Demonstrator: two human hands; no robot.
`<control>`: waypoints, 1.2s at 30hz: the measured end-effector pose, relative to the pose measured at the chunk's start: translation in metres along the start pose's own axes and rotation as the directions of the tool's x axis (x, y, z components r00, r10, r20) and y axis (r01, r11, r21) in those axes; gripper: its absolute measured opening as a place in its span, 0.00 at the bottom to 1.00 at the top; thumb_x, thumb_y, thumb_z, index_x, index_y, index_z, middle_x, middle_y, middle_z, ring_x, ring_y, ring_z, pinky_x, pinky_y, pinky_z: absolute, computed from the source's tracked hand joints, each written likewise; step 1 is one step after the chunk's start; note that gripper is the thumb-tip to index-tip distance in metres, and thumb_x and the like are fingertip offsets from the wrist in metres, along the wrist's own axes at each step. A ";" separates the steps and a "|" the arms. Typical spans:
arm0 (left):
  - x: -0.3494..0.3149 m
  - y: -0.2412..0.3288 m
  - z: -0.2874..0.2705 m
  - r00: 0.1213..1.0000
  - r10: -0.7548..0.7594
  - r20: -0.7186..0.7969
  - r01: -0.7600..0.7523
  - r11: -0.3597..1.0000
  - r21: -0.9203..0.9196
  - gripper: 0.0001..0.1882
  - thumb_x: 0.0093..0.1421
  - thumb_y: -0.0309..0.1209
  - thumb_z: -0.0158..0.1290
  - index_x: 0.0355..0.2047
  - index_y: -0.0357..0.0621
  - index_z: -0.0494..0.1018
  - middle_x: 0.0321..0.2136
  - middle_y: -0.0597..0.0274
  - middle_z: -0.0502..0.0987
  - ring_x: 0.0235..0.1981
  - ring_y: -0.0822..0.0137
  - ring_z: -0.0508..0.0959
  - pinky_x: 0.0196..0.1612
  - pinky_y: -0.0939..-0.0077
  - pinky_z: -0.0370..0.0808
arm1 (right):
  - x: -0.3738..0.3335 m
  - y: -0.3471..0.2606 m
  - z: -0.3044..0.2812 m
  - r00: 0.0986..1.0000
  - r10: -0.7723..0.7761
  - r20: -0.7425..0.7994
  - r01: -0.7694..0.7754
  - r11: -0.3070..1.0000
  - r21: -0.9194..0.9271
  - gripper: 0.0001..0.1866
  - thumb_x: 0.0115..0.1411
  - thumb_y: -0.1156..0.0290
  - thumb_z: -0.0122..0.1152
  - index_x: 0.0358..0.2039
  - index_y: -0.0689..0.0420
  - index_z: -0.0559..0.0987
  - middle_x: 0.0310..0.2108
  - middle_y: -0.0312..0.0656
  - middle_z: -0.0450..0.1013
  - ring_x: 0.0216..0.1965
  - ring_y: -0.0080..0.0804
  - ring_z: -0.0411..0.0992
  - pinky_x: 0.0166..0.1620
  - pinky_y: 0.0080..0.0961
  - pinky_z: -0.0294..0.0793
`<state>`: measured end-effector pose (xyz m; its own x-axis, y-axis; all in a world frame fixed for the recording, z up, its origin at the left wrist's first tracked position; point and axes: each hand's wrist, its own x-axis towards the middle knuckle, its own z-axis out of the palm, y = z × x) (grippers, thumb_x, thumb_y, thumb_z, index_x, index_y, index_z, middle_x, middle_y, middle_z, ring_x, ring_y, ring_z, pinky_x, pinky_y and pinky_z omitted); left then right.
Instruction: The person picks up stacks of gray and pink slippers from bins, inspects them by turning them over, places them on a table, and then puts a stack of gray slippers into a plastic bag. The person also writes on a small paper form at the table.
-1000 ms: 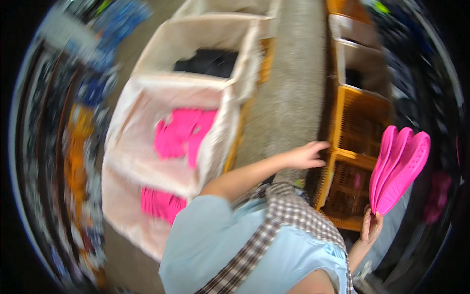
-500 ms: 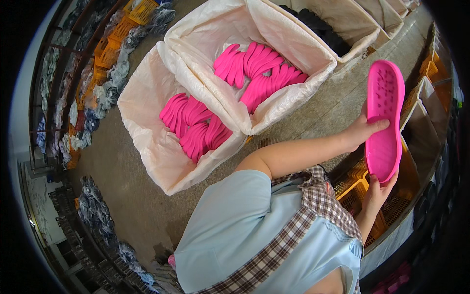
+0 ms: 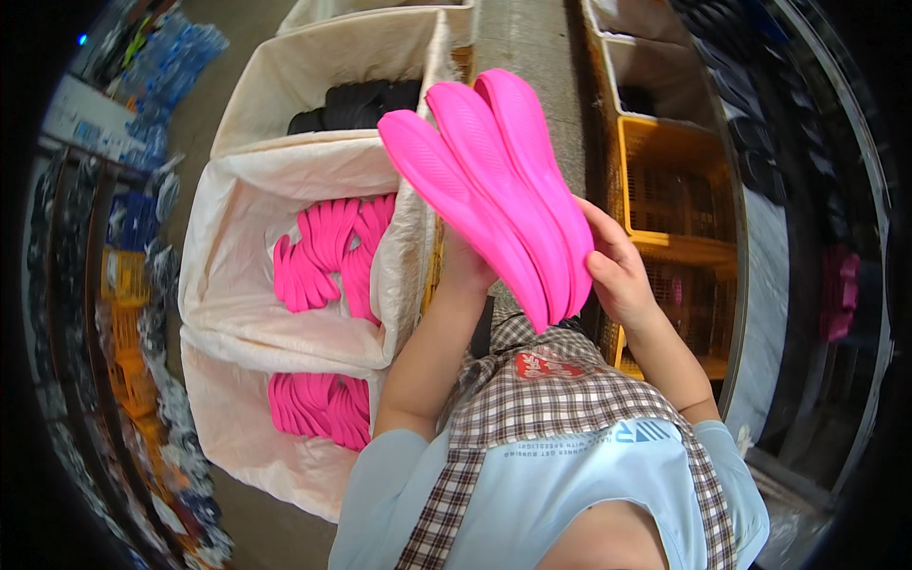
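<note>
Three pink shoe soles (image 3: 489, 190) are fanned out in front of me, their undersides facing up. My left hand (image 3: 464, 264) supports them from behind on the left; its fingers are hidden by the soles. Closed on their right edge near the lower end is my right hand (image 3: 617, 271), with the thumb and fingers showing. To the left, a white-lined bin (image 3: 285, 347) contains rows of similar pink soles (image 3: 332, 247). A nearer lined bin (image 3: 247, 446) has more pink soles (image 3: 318, 407) in it.
Beyond the pink soles' bins stands a lined bin (image 3: 256, 95) with black soles (image 3: 356, 106). Yellow crates (image 3: 674, 180) line my right side, beside a long pale surface (image 3: 765, 285). Racks and bagged goods (image 3: 176, 66) stand far left. A concrete aisle (image 3: 532, 47) runs ahead.
My view has turned right. Earlier one sole showed its inner face between my hands; now three soles are fanned with undersides up. The bins have shifted left in view.
</note>
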<state>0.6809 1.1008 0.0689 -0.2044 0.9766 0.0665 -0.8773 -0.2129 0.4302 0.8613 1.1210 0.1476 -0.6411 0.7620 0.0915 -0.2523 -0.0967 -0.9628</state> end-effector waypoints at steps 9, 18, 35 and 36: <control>0.005 -0.024 0.005 0.994 -0.105 0.037 0.096 0.975 0.199 0.21 0.62 0.39 0.49 0.52 0.40 0.65 0.45 0.56 0.73 0.43 0.64 0.76 0.44 0.68 0.77 | -0.006 0.001 -0.003 0.997 -0.014 -0.080 0.016 1.000 0.025 0.32 0.62 0.59 0.51 0.61 0.62 0.57 0.60 0.48 0.56 0.63 0.37 0.53 0.62 0.34 0.53; 0.006 -0.033 0.010 0.967 -0.245 0.063 0.244 0.970 0.021 0.26 0.62 0.44 0.48 0.54 0.41 0.61 0.48 0.55 0.71 0.46 0.62 0.75 0.48 0.64 0.75 | -0.006 -0.003 0.004 0.959 0.163 -0.233 -0.112 0.970 0.217 0.29 0.65 0.56 0.47 0.61 0.57 0.57 0.58 0.46 0.58 0.59 0.34 0.57 0.56 0.36 0.63; 0.002 -0.028 0.029 0.953 -0.296 0.065 0.299 0.953 -0.046 0.34 0.57 0.53 0.51 0.56 0.42 0.60 0.50 0.58 0.70 0.50 0.60 0.72 0.53 0.62 0.71 | -0.009 0.001 0.002 0.924 0.247 -0.292 -0.169 0.949 0.267 0.29 0.63 0.54 0.47 0.60 0.55 0.59 0.58 0.46 0.57 0.59 0.35 0.56 0.53 0.42 0.64; 0.001 -0.028 0.028 0.957 -0.287 0.053 0.288 0.957 -0.029 0.34 0.57 0.52 0.52 0.55 0.42 0.60 0.50 0.57 0.70 0.49 0.60 0.72 0.52 0.62 0.71 | -0.010 0.001 0.002 0.924 0.248 -0.290 -0.165 0.945 0.284 0.29 0.63 0.55 0.47 0.60 0.55 0.58 0.58 0.46 0.57 0.59 0.35 0.56 0.53 0.42 0.64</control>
<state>0.7172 1.1082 0.0821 0.0789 0.9968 -0.0117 -0.9113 0.0769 0.4045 0.8659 1.1116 0.1463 -0.4446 0.8661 -0.2285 -0.3386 -0.3987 -0.8523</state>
